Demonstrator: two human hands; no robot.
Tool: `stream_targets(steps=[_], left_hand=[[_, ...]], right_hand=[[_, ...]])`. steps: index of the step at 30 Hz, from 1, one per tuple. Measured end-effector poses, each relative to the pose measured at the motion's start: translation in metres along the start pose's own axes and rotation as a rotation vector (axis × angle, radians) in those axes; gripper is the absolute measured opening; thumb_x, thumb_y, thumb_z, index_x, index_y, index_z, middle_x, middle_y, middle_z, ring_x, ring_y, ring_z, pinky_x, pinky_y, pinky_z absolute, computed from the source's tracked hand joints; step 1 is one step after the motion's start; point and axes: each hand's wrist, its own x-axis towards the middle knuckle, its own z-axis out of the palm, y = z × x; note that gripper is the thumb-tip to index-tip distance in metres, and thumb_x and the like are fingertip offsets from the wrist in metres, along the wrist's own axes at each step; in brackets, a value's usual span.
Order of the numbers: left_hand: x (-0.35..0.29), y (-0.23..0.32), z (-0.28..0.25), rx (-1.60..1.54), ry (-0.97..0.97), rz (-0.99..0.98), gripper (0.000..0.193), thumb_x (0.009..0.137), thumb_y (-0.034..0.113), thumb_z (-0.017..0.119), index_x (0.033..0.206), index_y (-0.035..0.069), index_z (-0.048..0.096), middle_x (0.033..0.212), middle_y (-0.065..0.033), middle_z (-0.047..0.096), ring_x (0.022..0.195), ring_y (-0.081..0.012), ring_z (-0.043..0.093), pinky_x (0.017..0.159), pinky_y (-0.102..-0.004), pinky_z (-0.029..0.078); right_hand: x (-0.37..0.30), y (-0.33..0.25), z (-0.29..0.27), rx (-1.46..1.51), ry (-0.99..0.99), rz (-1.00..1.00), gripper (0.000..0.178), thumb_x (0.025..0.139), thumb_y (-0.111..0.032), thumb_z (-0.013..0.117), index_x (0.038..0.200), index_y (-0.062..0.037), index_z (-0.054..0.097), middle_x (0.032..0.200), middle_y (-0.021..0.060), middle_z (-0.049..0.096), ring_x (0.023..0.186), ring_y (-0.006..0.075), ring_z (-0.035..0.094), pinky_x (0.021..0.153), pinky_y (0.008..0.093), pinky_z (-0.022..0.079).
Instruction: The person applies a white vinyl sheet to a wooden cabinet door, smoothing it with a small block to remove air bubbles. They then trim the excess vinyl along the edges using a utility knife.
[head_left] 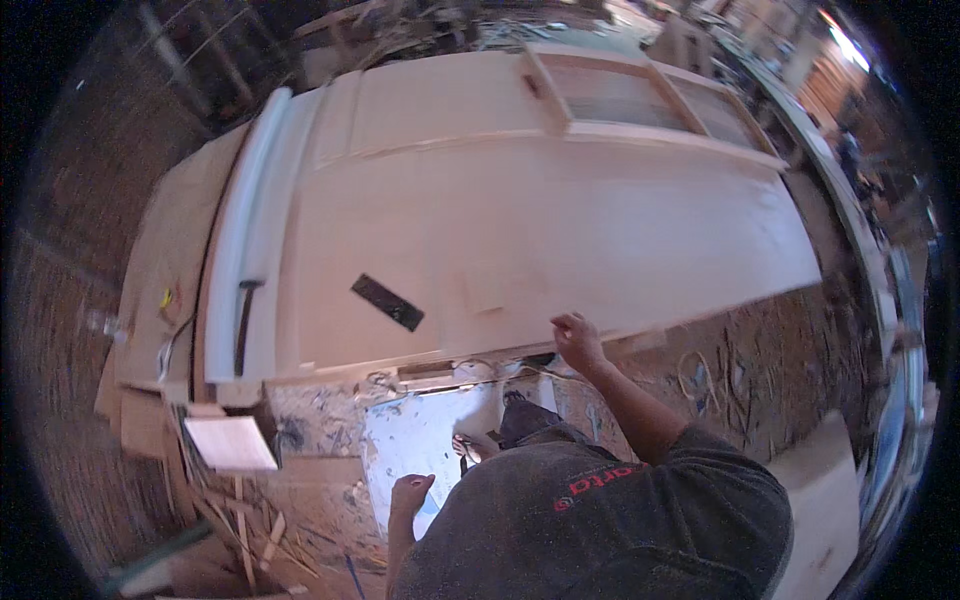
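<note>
My right hand (578, 338) is over the front edge of a large pale wooden panel (600, 230), fingers curled in and nothing visible in them. My left hand (410, 492) hangs low by my body, above a white sheet (395, 435) on the floor. Its fingers are loosely closed, and no object shows in them. Left of my right hand, a dark flat rectangular piece (388, 302) lies on the panel. Between the two is a small pale square piece (484, 293). A hammer (245, 325) with a dark handle rests farther left, beside a long white rounded strip (245, 220).
A wooden frame (610, 128) with two openings lies on the panel's far right. A small yellow item (167, 298) sits on the board at left. A white rectangular piece (230, 443) stands below that board. Wood offcuts (270, 540) litter the floor at lower left.
</note>
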Motion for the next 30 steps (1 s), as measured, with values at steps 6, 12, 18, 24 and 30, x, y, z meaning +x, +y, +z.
stream_targets(steps=[6, 12, 18, 24, 30], left_hand=[[0.033, 0.104, -0.014, 0.202, -0.183, 0.246, 0.048, 0.087, 0.047, 0.077, 0.102, 0.002, 0.079, 0.098, -0.0179, 0.078, 0.094, -0.0293, 0.076, 0.086, -0.0394, 0.058], [0.013, 0.259, 0.048, 0.391, -0.203, 0.604, 0.046, 0.087, 0.041, 0.079, 0.106, -0.001, 0.077, 0.094, -0.0199, 0.077, 0.089, -0.0310, 0.075, 0.084, -0.0403, 0.058], [0.016, 0.394, 0.178, 0.123, 0.082, 1.022, 0.041, 0.085, 0.027, 0.079, 0.112, -0.002, 0.072, 0.100, -0.0198, 0.073, 0.096, -0.0345, 0.072, 0.086, -0.0436, 0.057], [0.066, 0.503, 0.287, 0.233, 0.287, 1.262, 0.060, 0.084, 0.028, 0.080, 0.129, -0.008, 0.061, 0.134, -0.0306, 0.058, 0.127, -0.0431, 0.058, 0.104, -0.0474, 0.050], [0.105, 0.589, 0.369, 0.337, 0.264, 1.056, 0.091, 0.086, 0.039, 0.078, 0.151, -0.012, 0.039, 0.162, -0.0293, 0.032, 0.151, -0.0408, 0.032, 0.123, -0.0481, 0.032]], right_hand=[[-0.172, 0.101, -0.062, -0.166, 0.122, 0.426, 0.020, 0.086, -0.016, 0.071, 0.103, -0.0074, 0.077, 0.100, 0.0173, 0.075, 0.097, 0.0358, 0.072, 0.086, 0.0447, 0.057], [-0.243, 0.158, -0.095, -0.134, 0.010, 0.582, 0.026, 0.088, -0.025, 0.068, 0.106, -0.0085, 0.078, 0.102, 0.0170, 0.076, 0.101, 0.0366, 0.072, 0.087, 0.0457, 0.057], [-0.279, 0.215, -0.193, -0.092, 0.062, 0.595, 0.031, 0.090, -0.031, 0.068, 0.107, -0.0086, 0.078, 0.102, 0.0167, 0.076, 0.105, 0.0346, 0.071, 0.091, 0.0438, 0.056], [-0.341, 0.314, -0.291, -0.096, 0.489, 0.830, 0.021, 0.086, -0.019, 0.074, 0.103, -0.0059, 0.078, 0.093, 0.0141, 0.076, 0.088, 0.0298, 0.074, 0.082, 0.0404, 0.057], [-0.382, 0.412, -0.317, -0.193, 0.684, 0.900, 0.019, 0.086, -0.018, 0.074, 0.098, -0.0035, 0.077, 0.083, 0.0129, 0.075, 0.075, 0.0245, 0.072, 0.072, 0.0368, 0.056]])
